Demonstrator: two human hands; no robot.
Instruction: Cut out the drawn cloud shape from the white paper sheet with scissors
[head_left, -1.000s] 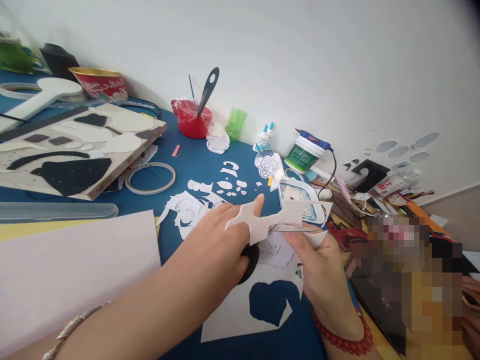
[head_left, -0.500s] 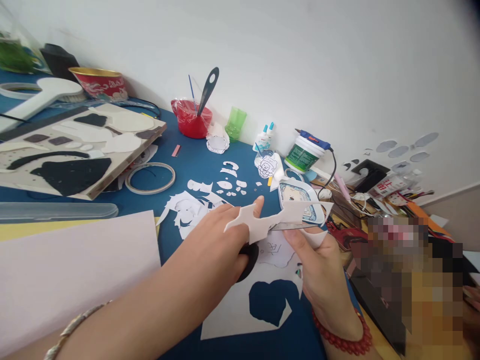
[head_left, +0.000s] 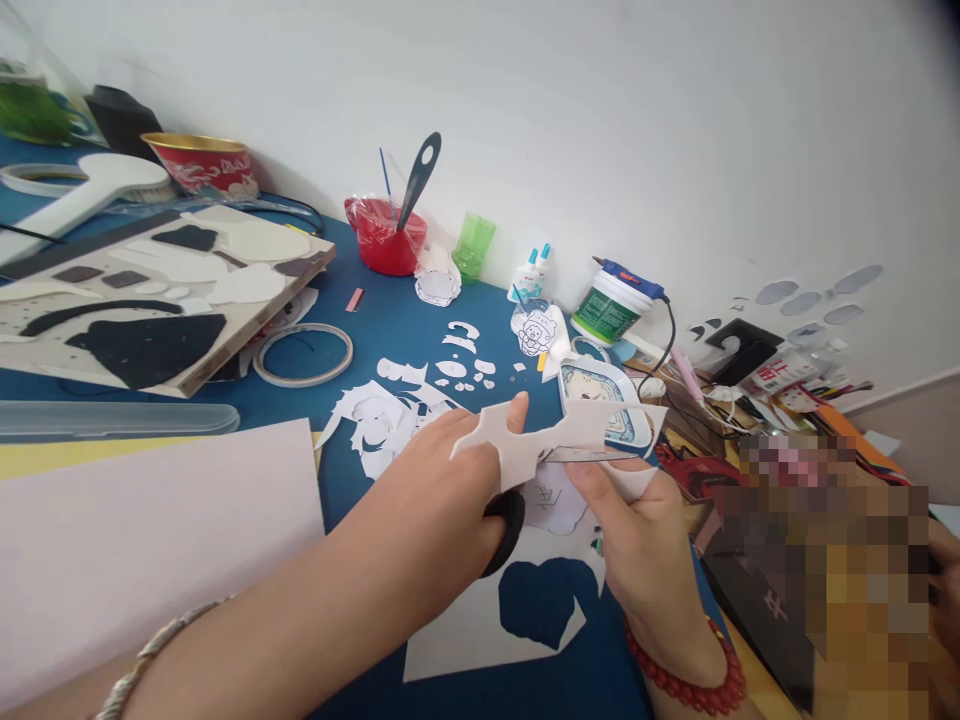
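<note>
My left hand (head_left: 427,480) reaches in from the lower left and is closed on a pair of scissors. Their black handle (head_left: 506,525) shows below my fingers. The metal blade (head_left: 585,455) points right, under a white jagged cutout (head_left: 525,440). The cutout lies over my left fingers, with my thumb raised at its top edge. My right hand (head_left: 645,540), with a red bead bracelet on the wrist, pinches the cutout's right end from below. Both hands hover above the blue table (head_left: 390,330).
A white sheet with a cut-out hole (head_left: 465,630) lies under my hands, and paper scraps (head_left: 382,410) lie beyond them. At the left are a large pale sheet (head_left: 150,540), a clear box (head_left: 112,420), a board of shapes (head_left: 150,300) and a tape ring (head_left: 302,353). A red bowl (head_left: 382,240), green cup (head_left: 472,245), glue bottles (head_left: 529,275) and tub (head_left: 611,310) line the wall.
</note>
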